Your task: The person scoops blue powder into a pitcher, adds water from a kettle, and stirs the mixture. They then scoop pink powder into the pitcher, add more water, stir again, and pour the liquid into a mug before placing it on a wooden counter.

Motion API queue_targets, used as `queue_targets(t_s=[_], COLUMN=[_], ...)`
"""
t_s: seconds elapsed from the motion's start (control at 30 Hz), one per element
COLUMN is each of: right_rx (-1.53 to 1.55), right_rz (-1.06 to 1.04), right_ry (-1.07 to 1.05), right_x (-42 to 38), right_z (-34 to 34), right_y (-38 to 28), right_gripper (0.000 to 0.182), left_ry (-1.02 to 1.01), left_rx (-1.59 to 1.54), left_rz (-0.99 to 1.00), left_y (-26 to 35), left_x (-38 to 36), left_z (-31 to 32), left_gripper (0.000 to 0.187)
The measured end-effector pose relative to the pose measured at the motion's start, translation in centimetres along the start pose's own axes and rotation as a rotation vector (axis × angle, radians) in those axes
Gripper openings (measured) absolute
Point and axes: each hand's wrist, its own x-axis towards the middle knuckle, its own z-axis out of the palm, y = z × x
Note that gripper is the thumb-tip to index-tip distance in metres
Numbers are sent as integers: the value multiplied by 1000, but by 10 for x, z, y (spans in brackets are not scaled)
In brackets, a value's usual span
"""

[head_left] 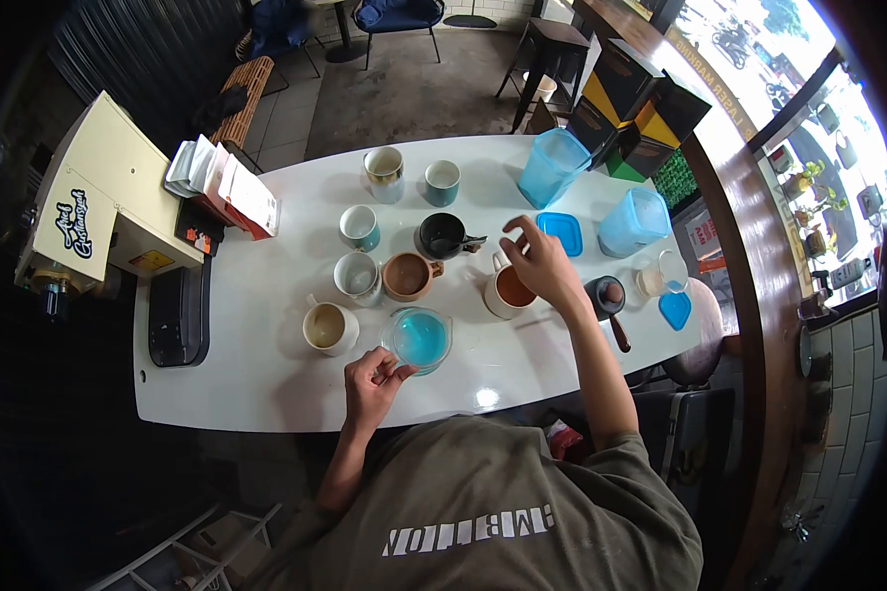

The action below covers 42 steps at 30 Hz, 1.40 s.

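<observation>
White oblong table (pixel 266 394) carries many mugs; left hand (pixel 375 379) pinches the near rim of a clear glass bowl of blue liquid (pixel 419 338); right hand (pixel 542 264), fingers loosely spread and empty, hovers over a white mug of brown liquid (pixel 508 292); steady the bowl, grip the mug by its handle.

Your grey shirt (pixel 493 512), six o'clock: white letters, mirrored, hard to read. Cream machine (pixel 89 202), nine o'clock: black script logo, illegible. Bar-edge strip (pixel 712 84), one o'clock: lettering, unreadable.

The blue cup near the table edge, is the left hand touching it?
Touching. The head view shows the left hand with its fingertips against the rim of the blue cup.
</observation>
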Motion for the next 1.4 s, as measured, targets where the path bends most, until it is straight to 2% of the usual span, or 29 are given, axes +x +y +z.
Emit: queue_targets(t_s=[0.17,0.33,0.37,0.4,0.47,0.5,0.6,0.63,0.7,0.93,1.13,1.33,1.4], right_rx=[47,70,56,58,80,-5,-121,-3,5,48,-3,-13,-86], right_rz=[16,104,127,131,205,122,38,116,104,82,100,13,-80], right_ry=[84,171,118,121,115,119,145,62,74,125,4,-113,-121], right_x=[-55,-97,-101,-102,-102,-99,-92,-90,-85,-76,-88,-98,-101], right_z=[-12,-6,-2,-2,1,10,28,27,37,49,37,32,31], right_y=[28,48,56,52,40,55,62,53,60,71,63,72,76], right_gripper=[22,28,45,45,67,86,89,92,92,83,82,84,85], left_ry=[11,-2,-5,-10,-11,-15,-12,-14,-7,53,124,274,310], left_rx=[11,10,8,10,-16,-12,-36,-20,3,61,95,70,76], left_rz=[-19,-29,-39,-40,-54,-56,-35,-29,-28,-32,-49,-102,-121], left_y=[-2,-1,-1,0,3,4,6,8,14,21,31,56,61], left_x=[-2,-2,-3,-3,-2,-2,-4,-4,-7,-21,-36,-57,-63], left_z=[3,8,10,12,16,18,24,26,26,28,40,62,70], left_gripper=[38,38,38,38,38,38,38,41,45,41,38,39,39])
